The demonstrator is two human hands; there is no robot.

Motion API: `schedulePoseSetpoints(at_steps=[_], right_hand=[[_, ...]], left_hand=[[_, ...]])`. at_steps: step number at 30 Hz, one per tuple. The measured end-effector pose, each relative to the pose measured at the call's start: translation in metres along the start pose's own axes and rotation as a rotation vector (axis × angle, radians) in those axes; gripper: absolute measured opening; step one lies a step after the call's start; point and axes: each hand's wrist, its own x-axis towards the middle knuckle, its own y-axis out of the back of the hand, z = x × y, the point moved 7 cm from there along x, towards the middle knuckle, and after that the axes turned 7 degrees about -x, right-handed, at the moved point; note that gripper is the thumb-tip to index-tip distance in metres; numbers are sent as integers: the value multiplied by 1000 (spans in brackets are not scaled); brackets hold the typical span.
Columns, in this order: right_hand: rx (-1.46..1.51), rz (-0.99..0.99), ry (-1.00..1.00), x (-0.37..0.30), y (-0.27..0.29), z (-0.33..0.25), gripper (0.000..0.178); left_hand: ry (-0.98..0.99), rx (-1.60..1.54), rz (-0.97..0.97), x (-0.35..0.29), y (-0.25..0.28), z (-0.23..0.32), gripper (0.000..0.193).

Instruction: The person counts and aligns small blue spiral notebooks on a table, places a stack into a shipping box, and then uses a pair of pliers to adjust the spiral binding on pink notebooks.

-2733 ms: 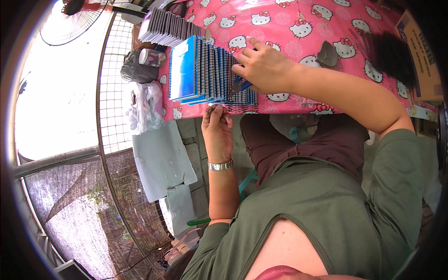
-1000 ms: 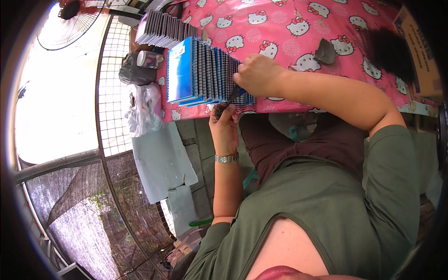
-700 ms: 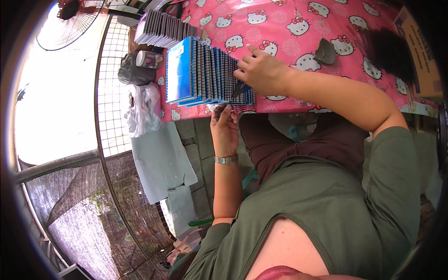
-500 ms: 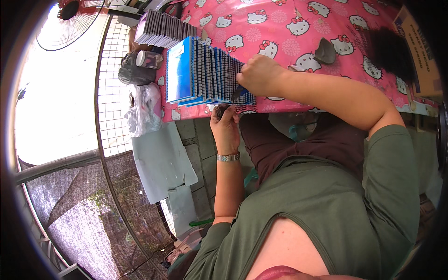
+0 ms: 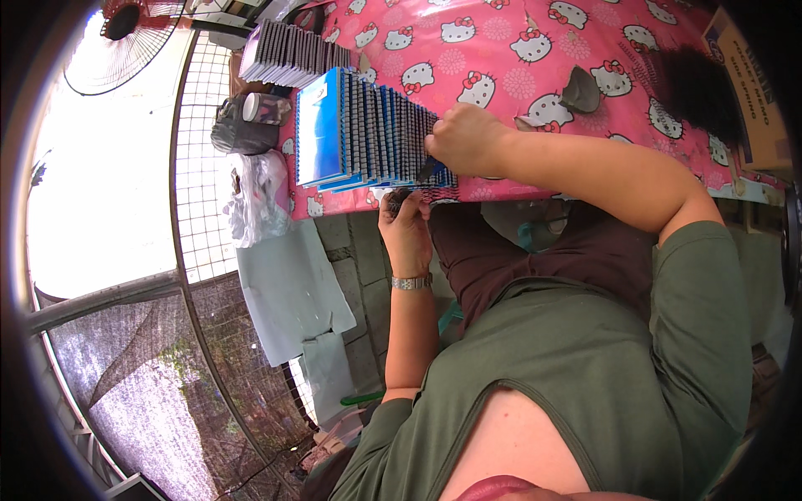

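Observation:
A row of blue-covered spiral notebooks (image 5: 321,129) stands leaning together near the table's front edge, their dark coil bindings facing right. At the row's right end, my right hand (image 5: 464,138) is closed in a fist with its fingers against the bindings. A small dark thing (image 5: 431,170) juts out below that fist; its kind cannot be made out. Just under the table edge, my left hand (image 5: 406,238) pinches a dark, coil-textured bundle (image 5: 398,200) between thumb and fingers. A metal watch (image 5: 411,282) circles my left wrist.
Purple-toned spiral notebooks (image 5: 284,54) stand behind the blue ones on the pink patterned tablecloth (image 5: 501,83). A grey cup-like piece (image 5: 581,90), a black fuzzy heap (image 5: 695,93) and a cardboard box (image 5: 746,92) lie right. White plastic bags (image 5: 255,192) hang left, near a fan (image 5: 125,33).
Both hands keep nearly the same place and grip. My left hand has shifted very slightly to the right; the notebooks have not visibly moved.

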Motion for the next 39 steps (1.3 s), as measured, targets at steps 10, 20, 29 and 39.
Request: schedulePoseSetpoints(at_steps=[10, 20, 29, 39], right_hand=[[-180, 411, 76, -12, 9, -3, 12], [-84, 276, -16, -18, -4, 14, 12], [-53, 91, -11, -6, -12, 2, 14], [-204, 476, 48, -24, -10, 5, 12]], left_hand=[[49, -32, 39, 3, -2, -14, 12], [27, -115, 73, 0, 5, -12, 14], [-19, 96, 56, 5, 1, -24, 15], [68, -77, 94, 5, 6, -30, 17]])
